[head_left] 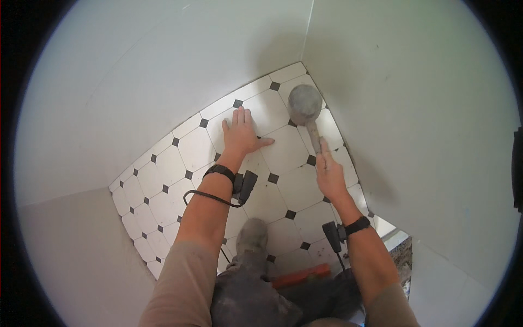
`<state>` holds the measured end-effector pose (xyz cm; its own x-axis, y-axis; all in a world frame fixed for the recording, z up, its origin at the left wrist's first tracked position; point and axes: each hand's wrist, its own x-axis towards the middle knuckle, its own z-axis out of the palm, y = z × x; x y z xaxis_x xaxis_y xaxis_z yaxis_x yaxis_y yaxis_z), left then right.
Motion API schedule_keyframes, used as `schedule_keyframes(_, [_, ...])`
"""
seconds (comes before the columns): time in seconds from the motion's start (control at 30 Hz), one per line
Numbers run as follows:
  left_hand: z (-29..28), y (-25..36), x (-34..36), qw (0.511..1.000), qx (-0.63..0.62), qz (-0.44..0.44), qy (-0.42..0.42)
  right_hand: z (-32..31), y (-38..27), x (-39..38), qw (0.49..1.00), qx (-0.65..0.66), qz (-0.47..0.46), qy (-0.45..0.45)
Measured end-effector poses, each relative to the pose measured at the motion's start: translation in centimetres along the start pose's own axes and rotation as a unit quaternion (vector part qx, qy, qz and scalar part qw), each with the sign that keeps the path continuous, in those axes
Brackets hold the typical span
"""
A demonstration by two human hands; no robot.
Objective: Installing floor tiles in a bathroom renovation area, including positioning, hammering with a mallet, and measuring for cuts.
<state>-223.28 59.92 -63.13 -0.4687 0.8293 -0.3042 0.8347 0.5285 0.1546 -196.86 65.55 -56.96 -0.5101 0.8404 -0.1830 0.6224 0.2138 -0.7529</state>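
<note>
Gripping the mallet (306, 109) by its handle, the right hand (330, 177) has its fingers wrapped closed, with the index finger seemingly laid along the shaft, which should help aim. The mallet's grey head is over the white tiles (284, 150) near the right-hand wall (414, 120); whether it touches them cannot be told. The left hand (239, 136) is spread, palm down on the tiles among the small dark squares (273, 178), thumb held out, well clear of the head.

For good tapping, the head would best land flat, with light, even blows, since a tilted edge could chip a corner; so close to the wall, a short swing seems wise. The left palm can feel for rocking or a raised edge. The cord (215, 200) at the left wrist should stay clear, and the shoe (252, 235) light on the tiles.
</note>
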Motion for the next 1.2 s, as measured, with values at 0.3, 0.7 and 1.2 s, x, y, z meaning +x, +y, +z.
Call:
schedule_keyframes(0.3, [-1.0, 0.1, -0.3, 1.000, 0.011, -0.006, -0.025, 1.1, 2.2, -0.9, 0.998, -0.055, 0.008, -0.033])
schedule_keyframes(0.7, [1.3, 1.2, -3.6, 1.000, -0.002, 0.020, 0.000, 0.3, 1.9, -3.0, 0.999, -0.011, 0.036, -0.036])
schedule_keyframes(1.2, [2.1, 7.8, -4.9, 0.999, -0.011, 0.037, -0.018, -0.5, 4.1, -5.3, 1.000, 0.014, -0.013, -0.015])
